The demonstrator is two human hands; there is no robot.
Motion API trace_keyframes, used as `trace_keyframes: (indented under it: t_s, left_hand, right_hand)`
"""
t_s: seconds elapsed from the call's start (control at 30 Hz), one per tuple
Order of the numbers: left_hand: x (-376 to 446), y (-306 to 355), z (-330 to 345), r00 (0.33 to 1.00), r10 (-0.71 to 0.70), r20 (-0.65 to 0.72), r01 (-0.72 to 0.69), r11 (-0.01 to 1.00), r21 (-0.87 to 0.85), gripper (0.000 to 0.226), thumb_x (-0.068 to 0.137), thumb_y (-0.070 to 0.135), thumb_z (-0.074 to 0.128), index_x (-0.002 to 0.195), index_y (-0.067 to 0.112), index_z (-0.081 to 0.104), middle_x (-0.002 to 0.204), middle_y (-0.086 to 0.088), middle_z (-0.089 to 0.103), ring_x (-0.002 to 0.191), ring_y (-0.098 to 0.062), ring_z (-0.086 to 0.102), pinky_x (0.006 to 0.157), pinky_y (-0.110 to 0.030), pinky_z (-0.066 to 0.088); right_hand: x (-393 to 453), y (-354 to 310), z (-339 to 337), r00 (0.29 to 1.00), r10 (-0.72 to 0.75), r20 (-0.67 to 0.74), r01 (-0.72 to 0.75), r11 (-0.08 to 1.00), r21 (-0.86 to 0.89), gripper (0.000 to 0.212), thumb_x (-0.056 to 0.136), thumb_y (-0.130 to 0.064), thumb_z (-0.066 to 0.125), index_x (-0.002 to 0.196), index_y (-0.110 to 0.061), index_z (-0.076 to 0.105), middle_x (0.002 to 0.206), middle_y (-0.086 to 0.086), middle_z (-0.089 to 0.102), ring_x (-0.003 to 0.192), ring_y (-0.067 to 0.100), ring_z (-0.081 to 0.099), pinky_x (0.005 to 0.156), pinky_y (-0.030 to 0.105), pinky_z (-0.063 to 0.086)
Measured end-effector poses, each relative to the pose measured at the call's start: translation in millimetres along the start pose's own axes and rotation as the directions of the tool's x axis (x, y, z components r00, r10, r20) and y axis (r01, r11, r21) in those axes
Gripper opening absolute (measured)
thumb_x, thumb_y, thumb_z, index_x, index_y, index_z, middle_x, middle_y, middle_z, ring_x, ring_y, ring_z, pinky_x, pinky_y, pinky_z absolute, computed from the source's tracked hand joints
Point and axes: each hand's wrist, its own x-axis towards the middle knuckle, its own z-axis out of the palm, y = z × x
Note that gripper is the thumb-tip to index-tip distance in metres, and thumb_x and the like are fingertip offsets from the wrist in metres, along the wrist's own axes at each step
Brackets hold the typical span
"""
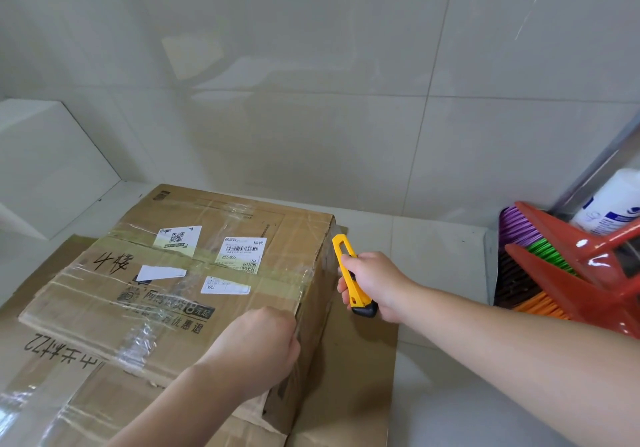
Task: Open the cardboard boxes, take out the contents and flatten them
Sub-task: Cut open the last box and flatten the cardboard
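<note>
A taped cardboard box [180,284] with shipping labels and black handwriting lies on top of flattened cardboard [353,387] on the floor. My left hand [256,346] presses down on the box's near right corner, fingers curled over the edge. My right hand [377,284] grips a yellow utility knife [353,278] by its black-ended handle. The knife's tip points up beside the box's right side, near the clear tape at the top edge. The blade itself is too small to make out.
Glossy pale tiled walls enclose the corner behind the box. At the right stand red dustpans [575,273] with colourful broom bristles [543,249] and a white bottle [613,204]. A white ledge [41,166] juts out at the left. Pale floor tiles lie right of the cardboard.
</note>
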Motion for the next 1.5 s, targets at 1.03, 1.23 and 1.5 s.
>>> trace_keyframes:
  t_s: [1.03, 1.23, 1.5]
  left_hand:
    - [18, 7, -7, 0.998, -0.019, -0.066, 0.015, 0.998, -0.059, 0.033, 0.091, 0.023, 0.041, 0.059, 0.016, 0.034, 0.061, 0.000, 0.039, 0.052, -0.015, 0.039, 0.049, -0.027, 0.031]
    - [21, 8, -6, 0.997, -0.015, -0.080, 0.010, 0.998, -0.067, 0.034, 0.091, 0.023, 0.041, 0.059, 0.017, 0.034, 0.060, 0.001, 0.039, 0.051, -0.014, 0.038, 0.048, -0.026, 0.029]
    - [27, 6, -4, 0.996, -0.002, -0.094, -0.006, 0.996, -0.087, 0.033, 0.090, 0.022, 0.042, 0.058, 0.015, 0.035, 0.061, 0.000, 0.041, 0.053, -0.015, 0.039, 0.047, -0.026, 0.029]
  right_hand:
    - [-23, 14, 5, 0.999, -0.006, 0.043, 0.008, 0.999, -0.032, 0.024, 0.100, -0.025, 0.046, 0.089, -0.005, 0.055, 0.062, 0.010, 0.057, 0.044, 0.023, 0.056, 0.048, 0.028, 0.047]
    - [-35, 27, 14, 0.995, 0.000, 0.100, 0.004, 0.999, -0.044, 0.026, 0.102, -0.024, 0.041, 0.084, -0.006, 0.044, 0.061, 0.012, 0.055, 0.041, 0.026, 0.055, 0.043, 0.027, 0.047]
    - [-37, 29, 13, 0.994, 0.018, 0.108, -0.014, 0.999, -0.042, 0.024, 0.102, -0.024, 0.041, 0.086, -0.007, 0.045, 0.060, 0.012, 0.055, 0.040, 0.024, 0.053, 0.043, 0.027, 0.046]
